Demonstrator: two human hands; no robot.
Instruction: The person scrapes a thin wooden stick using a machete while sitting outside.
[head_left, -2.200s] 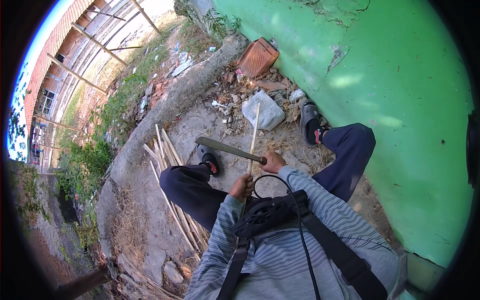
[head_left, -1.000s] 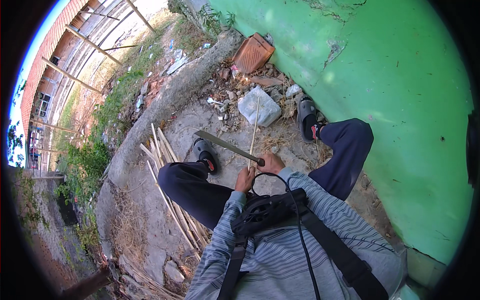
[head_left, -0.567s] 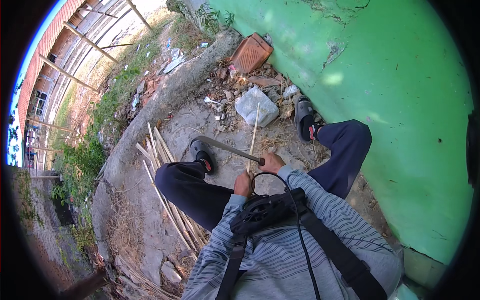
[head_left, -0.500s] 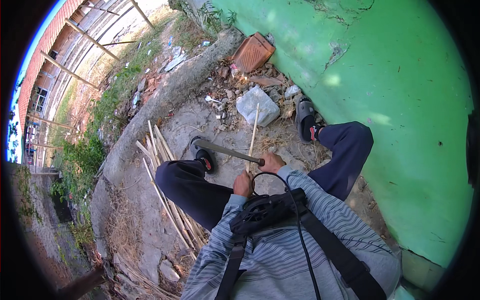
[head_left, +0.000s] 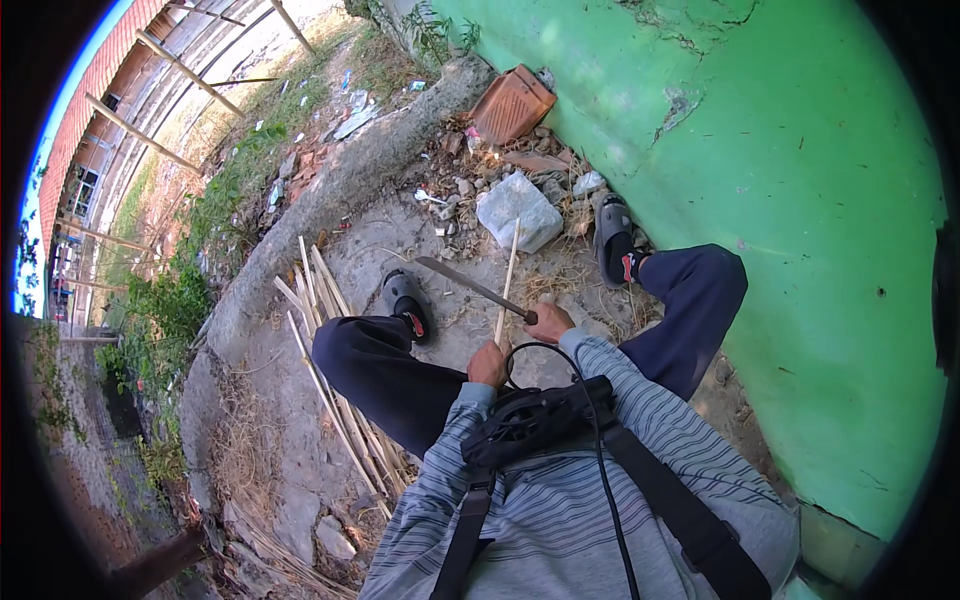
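Head cam: L hand (head_left: 488,363) has its grip curled snugly round the lower part of a thin, straight, pale wooden strip (head_left: 510,272), low btw the knees & pointing away from the body. R hand (head_left: 550,322) is just beside it, grip wrapped round the brown handle of a long, dark grey metal blade (head_left: 465,279). Blade slants up-left across the strip, can't tell if they touch. Strip's far tip overlaps a pale grey blocky stone (head_left: 520,208), contact unclear tbh. Loose bunch of long pale strips (head_left: 325,290) on the ground by the L leg. Bright green painted wall (head_left: 760,150) to the R.
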